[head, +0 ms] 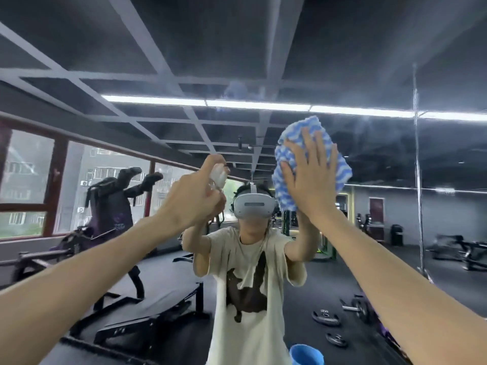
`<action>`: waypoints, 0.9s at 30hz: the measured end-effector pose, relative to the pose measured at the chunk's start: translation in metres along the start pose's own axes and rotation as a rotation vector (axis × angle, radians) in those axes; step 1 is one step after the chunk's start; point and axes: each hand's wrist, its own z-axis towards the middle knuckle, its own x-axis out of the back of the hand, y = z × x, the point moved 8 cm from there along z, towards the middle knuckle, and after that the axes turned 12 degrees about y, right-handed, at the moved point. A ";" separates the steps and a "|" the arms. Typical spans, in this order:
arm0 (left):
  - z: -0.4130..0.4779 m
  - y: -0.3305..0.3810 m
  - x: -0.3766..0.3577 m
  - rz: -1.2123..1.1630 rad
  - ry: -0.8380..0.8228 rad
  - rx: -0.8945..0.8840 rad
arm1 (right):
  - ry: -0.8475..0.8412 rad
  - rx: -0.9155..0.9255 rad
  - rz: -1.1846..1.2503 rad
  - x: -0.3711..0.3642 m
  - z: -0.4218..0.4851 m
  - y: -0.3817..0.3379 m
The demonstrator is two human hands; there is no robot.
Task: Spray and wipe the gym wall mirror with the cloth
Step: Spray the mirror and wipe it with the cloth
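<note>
Gym wall mirror (395, 61), mist (237, 93) overhead | your left hand (195, 200) curls around the spray bottle (219, 175) | right hand (308, 180), fingers spread, presses the striped cloth (341, 171) on glass | risk: unwiped mist may dry into streaks

The left hand (193, 198) covers most of the spray bottle (219, 176); only its white head shows. The right hand (308, 177) hides the middle of the cloth (303, 131). At 6 o'clock the lower edge cuts off a blue bucket (307, 355).
</note>
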 end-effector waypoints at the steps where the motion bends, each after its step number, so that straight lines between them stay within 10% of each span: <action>1: -0.019 -0.005 -0.008 0.004 0.014 -0.002 | 0.025 -0.018 0.002 0.006 -0.017 0.001; 17: -0.232 -0.034 -0.028 -0.043 0.203 -0.065 | -0.026 -0.109 0.002 0.047 -0.265 -0.057; 27: -0.211 -0.060 0.004 0.020 0.326 -0.049 | 0.060 -0.336 0.018 0.037 -0.222 -0.071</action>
